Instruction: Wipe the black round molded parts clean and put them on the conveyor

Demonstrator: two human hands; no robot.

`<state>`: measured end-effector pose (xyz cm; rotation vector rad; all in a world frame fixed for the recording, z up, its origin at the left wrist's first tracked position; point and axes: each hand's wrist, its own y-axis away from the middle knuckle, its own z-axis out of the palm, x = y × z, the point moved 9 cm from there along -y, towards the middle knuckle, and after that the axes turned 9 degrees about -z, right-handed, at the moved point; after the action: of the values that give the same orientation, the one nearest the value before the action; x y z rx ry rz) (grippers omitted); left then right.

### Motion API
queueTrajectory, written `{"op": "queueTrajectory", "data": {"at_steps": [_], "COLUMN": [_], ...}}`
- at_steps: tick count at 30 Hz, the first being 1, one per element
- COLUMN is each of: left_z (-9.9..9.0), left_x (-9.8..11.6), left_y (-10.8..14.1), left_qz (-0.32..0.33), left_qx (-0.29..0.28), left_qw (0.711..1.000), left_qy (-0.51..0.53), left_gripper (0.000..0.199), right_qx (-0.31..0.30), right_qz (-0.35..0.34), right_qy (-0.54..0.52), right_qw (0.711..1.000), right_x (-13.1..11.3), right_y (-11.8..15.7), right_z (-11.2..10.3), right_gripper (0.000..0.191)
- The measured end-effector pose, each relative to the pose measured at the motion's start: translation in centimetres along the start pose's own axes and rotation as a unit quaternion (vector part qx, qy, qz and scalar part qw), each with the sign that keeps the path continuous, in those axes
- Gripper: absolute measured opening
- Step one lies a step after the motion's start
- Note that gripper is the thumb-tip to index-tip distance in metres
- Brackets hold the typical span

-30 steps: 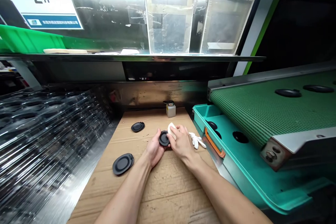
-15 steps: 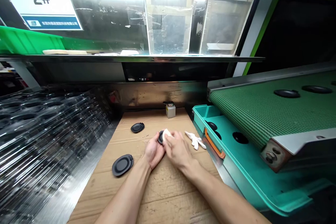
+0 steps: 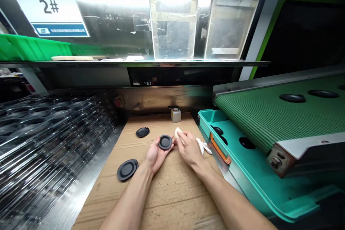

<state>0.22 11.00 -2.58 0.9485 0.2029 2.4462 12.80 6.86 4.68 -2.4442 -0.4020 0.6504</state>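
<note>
Left hand point(image 3: 155, 156) cups a black dished disc point(image 3: 165, 142) while my right hand point(image 3: 189, 150) pinches a white pad point(image 3: 178, 132) nearer the surface's point(image 3: 178, 194) right edge.

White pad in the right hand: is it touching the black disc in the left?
Apart. The head view shows a gap between the white pad and the black disc, whose whole face is uncovered.

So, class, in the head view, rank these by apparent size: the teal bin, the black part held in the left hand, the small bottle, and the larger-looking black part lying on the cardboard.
1. Teal bin, by far
2. Lying black part
3. Held black part and small bottle: too alike to rank
</note>
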Motion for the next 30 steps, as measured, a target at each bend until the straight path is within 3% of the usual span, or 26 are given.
{"op": "queueTrajectory", "data": {"at_steps": [3,8,14,19,23,28,30], "left_z": [-0.1,0.2,-0.1,-0.1,0.3,0.4,0.3], "left_x": [0.2,0.2,0.6,0.2,-0.1,-0.2,0.1], "left_y": [0.0,0.1,0.0,0.0,0.1,0.0,0.0], "left_qz": [0.013,0.034,0.043,0.028,0.03,0.023,0.038], "left_qx": [0.001,-0.007,-0.002,-0.006,-0.009,-0.011,-0.006], "left_qw": [1.0,0.999,0.999,1.0,0.999,0.999,0.999], "left_qy": [-0.008,-0.012,-0.008,0.0,-0.026,-0.021,-0.019], "left_gripper": [0.027,0.025,0.024,0.026,0.026,0.025,0.024], "right_qx": [0.019,-0.063,-0.084,-0.122,-0.101,-0.129,-0.121], "right_qz": [-0.03,-0.135,-0.084,-0.147,-0.101,-0.135,-0.113], "right_qy": [-0.044,-0.051,0.038,-0.011,0.01,-0.004,0.013], "right_qw": [0.998,0.987,0.992,0.981,0.99,0.982,0.986], "right_x": [-0.6,-4.8,-3.7,-5.4,-4.3,-5.1,-5.0], "right_y": [-0.2,0.5,0.8,0.8,0.1,0.6,0.5], "right_z": [-0.4,1.7,1.9,2.3,1.6,2.1,2.0], "right_gripper": [0.038,0.033,0.028,0.02,0.027,0.025,0.028]}}
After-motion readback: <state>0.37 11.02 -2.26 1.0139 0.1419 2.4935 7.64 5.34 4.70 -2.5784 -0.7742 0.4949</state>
